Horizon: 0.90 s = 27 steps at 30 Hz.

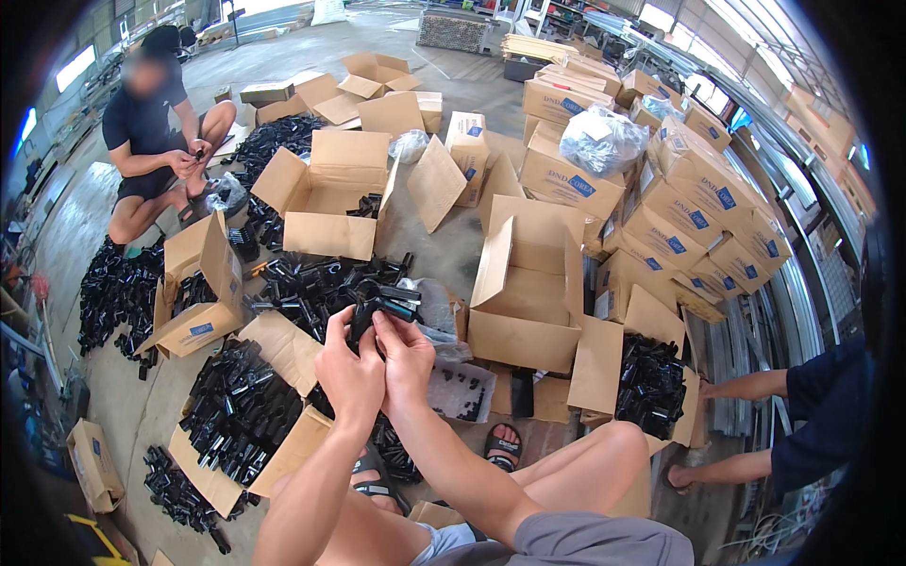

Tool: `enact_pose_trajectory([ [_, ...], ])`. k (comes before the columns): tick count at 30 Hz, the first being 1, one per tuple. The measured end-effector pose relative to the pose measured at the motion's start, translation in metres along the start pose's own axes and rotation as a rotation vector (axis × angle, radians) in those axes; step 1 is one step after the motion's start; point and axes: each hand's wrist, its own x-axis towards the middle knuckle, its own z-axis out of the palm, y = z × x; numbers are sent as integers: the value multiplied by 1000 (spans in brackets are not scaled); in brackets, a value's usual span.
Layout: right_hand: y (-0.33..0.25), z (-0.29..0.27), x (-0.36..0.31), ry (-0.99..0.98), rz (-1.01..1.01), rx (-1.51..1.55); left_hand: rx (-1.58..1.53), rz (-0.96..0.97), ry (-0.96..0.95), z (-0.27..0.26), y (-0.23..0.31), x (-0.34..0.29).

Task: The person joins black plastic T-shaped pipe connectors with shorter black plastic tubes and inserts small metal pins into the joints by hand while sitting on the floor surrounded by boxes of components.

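In front of me, both hands are closed together around a black plastic part [362, 321]. My left hand [347, 370] wraps its near left side, and my right hand [405, 351] grips it from the right, with fingers partly hidden. A dark, shiny end points right from the fingers. Just beyond lies a heap of similar black parts [293, 288]. To the left, an open carton [291, 451] is piled with black parts. A pale shallow tray [482, 396] with small black bits sits right of my wrists.
Open cartons stand ahead, including a large one [519, 338] and another [326, 236]. Stacked cartons [661, 212] rise at right. A seated co-worker [146, 132] handles a part at far left; another person's arms [755, 387] reach in beside a filled carton [692, 406].
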Motion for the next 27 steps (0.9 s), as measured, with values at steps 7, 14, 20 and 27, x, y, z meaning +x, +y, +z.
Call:
enact_pose_trajectory([
  [7, 2, 2, 4, 93, 85, -27, -53, -74, -15, 2, -5, 3],
  [14, 2, 3, 6, 82, 81, -5, -31, -66, -11, 0, -7, 4],
  [20, -1, 1, 7, 69, 95, -58, -25, -75, -9, -2, -6, 5],
  [27, -4, -1, 5, 71, 149, -33, 61, -21, 15, 1, -7, 3],
])
